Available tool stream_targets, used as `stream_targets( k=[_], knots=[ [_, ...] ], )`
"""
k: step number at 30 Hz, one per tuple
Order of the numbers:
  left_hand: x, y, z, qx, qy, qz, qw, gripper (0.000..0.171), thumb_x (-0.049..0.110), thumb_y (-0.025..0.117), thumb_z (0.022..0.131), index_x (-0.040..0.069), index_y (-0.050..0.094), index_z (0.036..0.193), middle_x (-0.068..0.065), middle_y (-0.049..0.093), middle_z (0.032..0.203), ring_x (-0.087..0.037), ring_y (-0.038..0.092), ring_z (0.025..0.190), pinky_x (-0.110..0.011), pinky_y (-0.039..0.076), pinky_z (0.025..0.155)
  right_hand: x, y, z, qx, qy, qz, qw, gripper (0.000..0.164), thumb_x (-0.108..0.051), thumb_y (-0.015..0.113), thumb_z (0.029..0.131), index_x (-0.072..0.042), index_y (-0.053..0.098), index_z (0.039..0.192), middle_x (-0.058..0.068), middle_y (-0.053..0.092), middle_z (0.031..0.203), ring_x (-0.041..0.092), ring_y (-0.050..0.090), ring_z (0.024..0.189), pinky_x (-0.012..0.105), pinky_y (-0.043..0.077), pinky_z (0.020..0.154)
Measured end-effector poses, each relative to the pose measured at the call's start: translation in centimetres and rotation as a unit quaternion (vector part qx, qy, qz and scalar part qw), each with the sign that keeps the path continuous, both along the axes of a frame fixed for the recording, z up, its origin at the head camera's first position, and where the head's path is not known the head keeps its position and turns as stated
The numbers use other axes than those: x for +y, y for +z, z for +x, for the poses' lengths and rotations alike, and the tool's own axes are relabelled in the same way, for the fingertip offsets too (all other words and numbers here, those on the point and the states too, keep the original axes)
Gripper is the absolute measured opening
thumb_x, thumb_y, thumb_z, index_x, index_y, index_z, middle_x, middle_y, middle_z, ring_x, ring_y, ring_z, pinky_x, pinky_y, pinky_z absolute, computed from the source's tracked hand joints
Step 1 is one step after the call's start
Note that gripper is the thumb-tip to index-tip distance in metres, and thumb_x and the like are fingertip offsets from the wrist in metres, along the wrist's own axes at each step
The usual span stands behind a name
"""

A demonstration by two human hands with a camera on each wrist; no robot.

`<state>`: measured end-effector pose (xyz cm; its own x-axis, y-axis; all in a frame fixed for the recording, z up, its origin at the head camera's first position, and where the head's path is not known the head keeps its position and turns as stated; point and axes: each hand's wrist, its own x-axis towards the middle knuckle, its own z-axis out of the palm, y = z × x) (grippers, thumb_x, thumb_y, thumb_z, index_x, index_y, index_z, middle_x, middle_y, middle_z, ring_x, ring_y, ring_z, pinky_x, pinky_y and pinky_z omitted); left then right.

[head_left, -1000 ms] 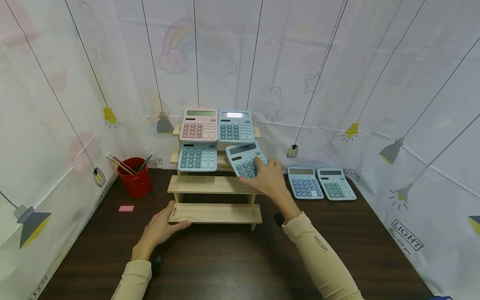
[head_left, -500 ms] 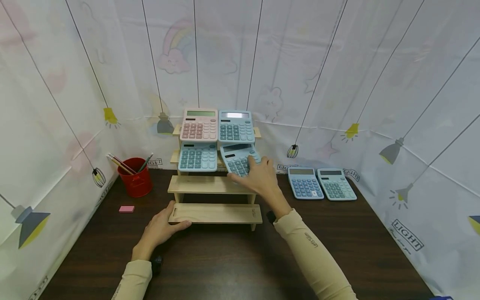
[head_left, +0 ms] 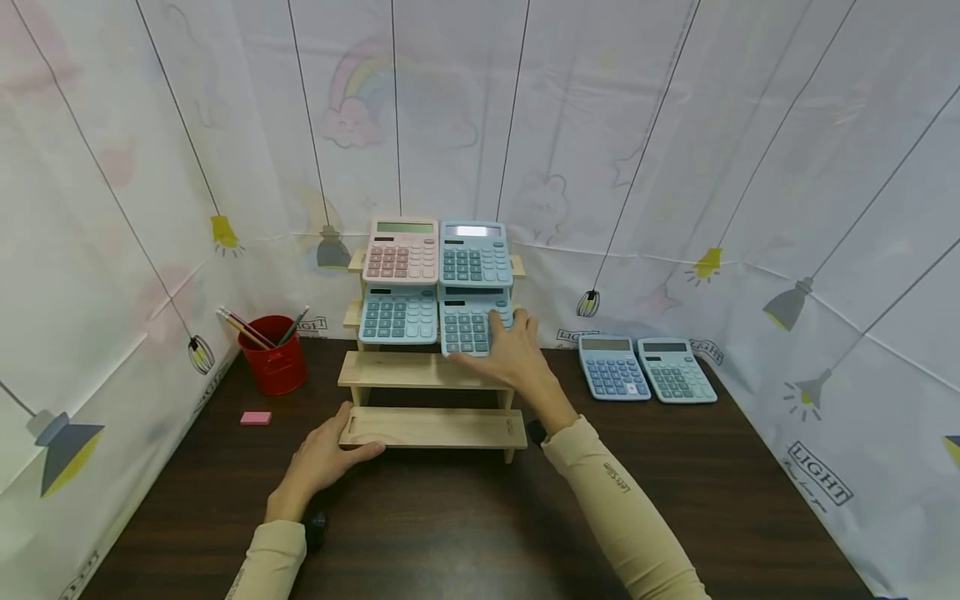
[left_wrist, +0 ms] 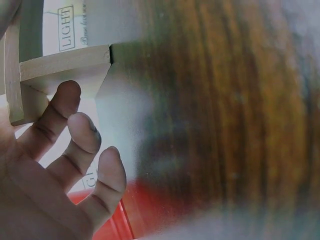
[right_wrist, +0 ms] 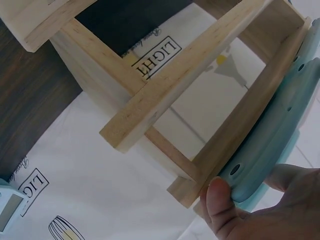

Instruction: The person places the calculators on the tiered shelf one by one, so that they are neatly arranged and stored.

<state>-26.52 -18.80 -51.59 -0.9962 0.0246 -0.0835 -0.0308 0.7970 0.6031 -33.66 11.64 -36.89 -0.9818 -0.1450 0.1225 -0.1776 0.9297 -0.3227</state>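
My right hand (head_left: 519, 360) grips a light blue calculator (head_left: 463, 331) by its lower and right edges, on the right of the stand's second-highest tier. In the right wrist view, a thumb is at the lower edge of that calculator (right_wrist: 257, 160), whose back lies along the wooden shelf. My left hand (head_left: 318, 458) holds the left end of the lowest shelf on the wooden tiered stand (head_left: 433, 427). The left wrist view shows its curled fingers (left_wrist: 82, 132) by the shelf's end. Beside the gripped calculator sits another blue calculator (head_left: 398, 317).
A pink calculator (head_left: 400, 250) and a blue one (head_left: 475, 254) lean on the top tier. Two more, a blue calculator (head_left: 614, 371) and a greenish one (head_left: 677, 373), lie on the dark table at right. At left are a red pencil bucket (head_left: 279, 367) and a pink eraser (head_left: 256, 418).
The gripped calculator has moved left and turned from a slant to straight, now lined up beside its neighbour on the tier. My left hand has stayed in place on the lowest shelf.
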Motion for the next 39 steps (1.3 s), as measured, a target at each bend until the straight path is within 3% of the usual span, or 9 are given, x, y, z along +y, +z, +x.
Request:
stream_targets(
  k=[7,21,30,39],
  knots=[
    [0.0,-0.1,0.0,0.002,0.0,-0.001,1.0,0.117,0.081,0.062,0.078,0.011,0.018,0.162,-0.024,0.035,0.161,-0.048,0.041,0.143,-0.073,0.036,0.106,-0.2,-0.4,-0.3,0.018,0.01,-0.002,1.0,0.11,-0.08,0.06,0.079,-0.009,0.029,0.158,0.03,0.019,0.157,0.044,0.024,0.14,0.057,0.047,0.106],
    [0.0,-0.2,-0.1,-0.007,0.003,0.003,1.0,0.118,0.081,0.062,0.077,0.011,0.018,0.162,-0.023,0.034,0.161,-0.048,0.04,0.143,-0.075,0.034,0.106,-0.8,-1.0,-0.9,0.063,-0.011,0.009,0.998,0.106,-0.078,0.059,0.082,-0.006,0.034,0.156,0.03,0.029,0.155,0.045,0.032,0.135,0.053,0.045,0.106],
    [0.1,-0.1,-0.3,0.0,0.001,0.001,1.0,0.119,0.082,0.062,0.076,0.011,0.019,0.161,-0.024,0.035,0.16,-0.049,0.042,0.141,-0.074,0.036,0.105,-0.2,-1.0,-0.7,0.059,-0.011,0.008,0.998,0.107,-0.081,0.055,0.083,-0.009,0.03,0.158,0.028,0.027,0.159,0.046,0.031,0.138,0.055,0.044,0.107],
    [0.1,-0.2,-0.2,-0.004,-0.002,-0.002,1.0,0.119,0.082,0.062,0.076,0.011,0.018,0.161,-0.025,0.035,0.16,-0.049,0.041,0.142,-0.074,0.036,0.105,2.5,-1.3,0.5,0.063,-0.024,-0.05,0.996,0.1,-0.08,0.05,0.086,-0.011,0.033,0.157,0.026,0.032,0.157,0.048,0.032,0.142,0.064,0.038,0.111]
  ],
)
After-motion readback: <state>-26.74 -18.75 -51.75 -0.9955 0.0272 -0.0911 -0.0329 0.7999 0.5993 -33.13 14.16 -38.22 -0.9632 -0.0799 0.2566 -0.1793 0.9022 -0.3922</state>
